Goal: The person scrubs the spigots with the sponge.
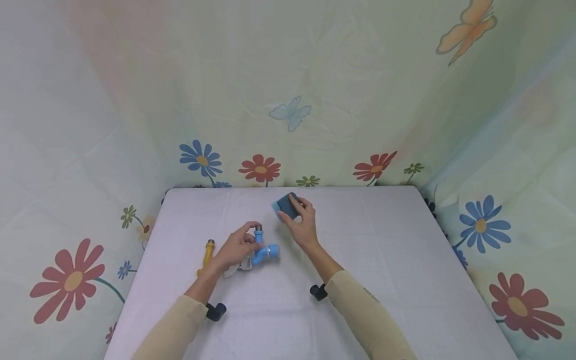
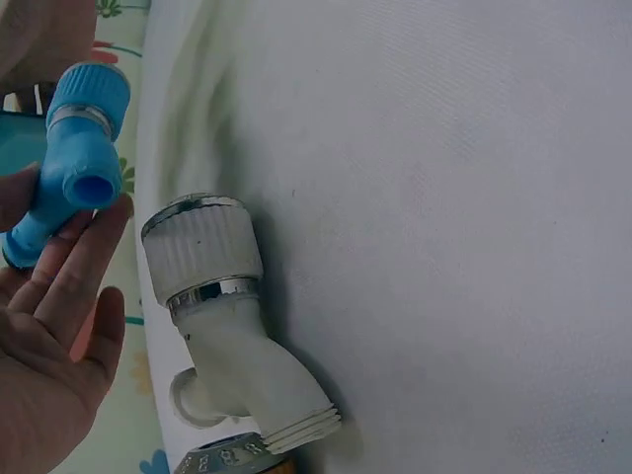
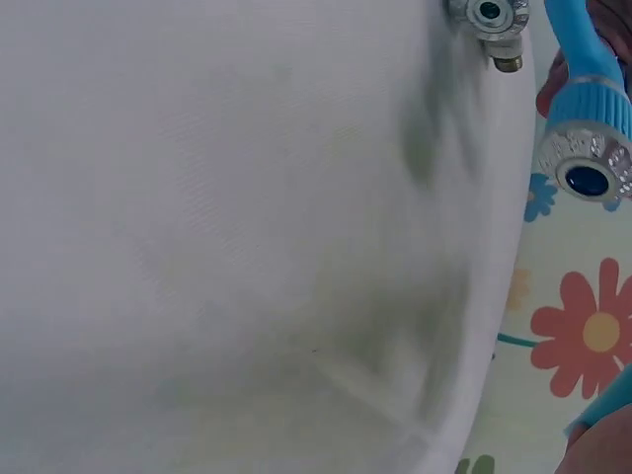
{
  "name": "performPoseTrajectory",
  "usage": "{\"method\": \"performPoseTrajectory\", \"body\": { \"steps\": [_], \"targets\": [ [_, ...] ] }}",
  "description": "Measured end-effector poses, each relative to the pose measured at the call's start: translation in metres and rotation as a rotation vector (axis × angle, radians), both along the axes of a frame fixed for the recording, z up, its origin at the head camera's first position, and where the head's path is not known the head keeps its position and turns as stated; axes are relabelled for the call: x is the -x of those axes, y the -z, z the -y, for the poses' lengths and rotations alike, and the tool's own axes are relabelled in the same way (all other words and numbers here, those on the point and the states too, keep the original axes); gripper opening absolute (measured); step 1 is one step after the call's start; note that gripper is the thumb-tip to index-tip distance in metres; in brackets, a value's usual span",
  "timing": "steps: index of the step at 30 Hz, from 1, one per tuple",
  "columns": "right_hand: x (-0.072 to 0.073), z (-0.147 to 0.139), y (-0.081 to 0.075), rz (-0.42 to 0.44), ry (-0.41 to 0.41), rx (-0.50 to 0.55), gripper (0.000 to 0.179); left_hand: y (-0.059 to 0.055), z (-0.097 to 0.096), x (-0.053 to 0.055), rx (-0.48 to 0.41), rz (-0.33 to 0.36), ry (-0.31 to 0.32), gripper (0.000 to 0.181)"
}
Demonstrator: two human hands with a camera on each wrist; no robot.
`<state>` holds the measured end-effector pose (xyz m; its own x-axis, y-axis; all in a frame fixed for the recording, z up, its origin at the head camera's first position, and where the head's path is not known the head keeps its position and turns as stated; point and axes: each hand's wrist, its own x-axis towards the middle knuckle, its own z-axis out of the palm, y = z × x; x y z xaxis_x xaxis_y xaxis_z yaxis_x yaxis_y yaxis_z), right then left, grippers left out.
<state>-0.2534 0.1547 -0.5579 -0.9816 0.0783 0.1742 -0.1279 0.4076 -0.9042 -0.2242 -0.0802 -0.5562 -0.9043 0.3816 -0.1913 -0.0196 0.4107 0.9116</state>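
Note:
My left hand point(image 1: 238, 247) pinches a blue plastic water tap point(image 1: 258, 256), index finger at its threaded metal end and thumb at the body. In the left wrist view the tap's ribbed knob point(image 2: 89, 99) points up and its open outlet faces the camera. To the right and farther back, my right hand point(image 1: 303, 224) grips a flat sponge-like block point(image 1: 286, 207), dark grey-blue on its broad face with a lighter blue edge. Below the left hand, a white tap point(image 2: 227, 336) lies on the table. A yellow tap point(image 1: 208, 253) lies left of it, partly behind the left wrist.
A white cloth covers the table point(image 1: 382, 260). Floral curtains point(image 1: 342, 90) stand close behind it and along both sides. A black device sits at each cuff, one at the left sleeve point(image 1: 173, 325) and one at the right sleeve point(image 1: 364, 310).

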Motion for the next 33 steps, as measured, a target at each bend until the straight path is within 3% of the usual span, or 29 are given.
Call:
{"method": "performPoseTrajectory", "body": {
  "steps": [5, 10, 22, 26, 33],
  "targets": [
    [0.001, -0.005, 0.011, 0.045, 0.001, -0.109, 0.07, 0.007, -0.004, 0.0, 0.051, -0.038, 0.093, 0.055],
    [0.002, -0.011, 0.023, 0.096, -0.005, -0.226, 0.071, 0.016, -0.008, 0.0, 0.152, -0.066, 0.126, 0.053],
    [0.004, -0.025, 0.038, 0.211, -0.098, -0.351, 0.081, 0.023, -0.009, -0.002, 0.266, -0.108, 0.127, 0.051],
    [0.003, -0.027, 0.037, 0.25, -0.145, -0.387, 0.084, 0.024, -0.01, -0.001, 0.369, -0.18, 0.105, 0.051],
    [0.004, -0.031, 0.037, 0.219, -0.157, -0.441, 0.091, 0.02, -0.014, -0.003, 0.569, -0.263, 0.056, 0.051]
  ]
}}
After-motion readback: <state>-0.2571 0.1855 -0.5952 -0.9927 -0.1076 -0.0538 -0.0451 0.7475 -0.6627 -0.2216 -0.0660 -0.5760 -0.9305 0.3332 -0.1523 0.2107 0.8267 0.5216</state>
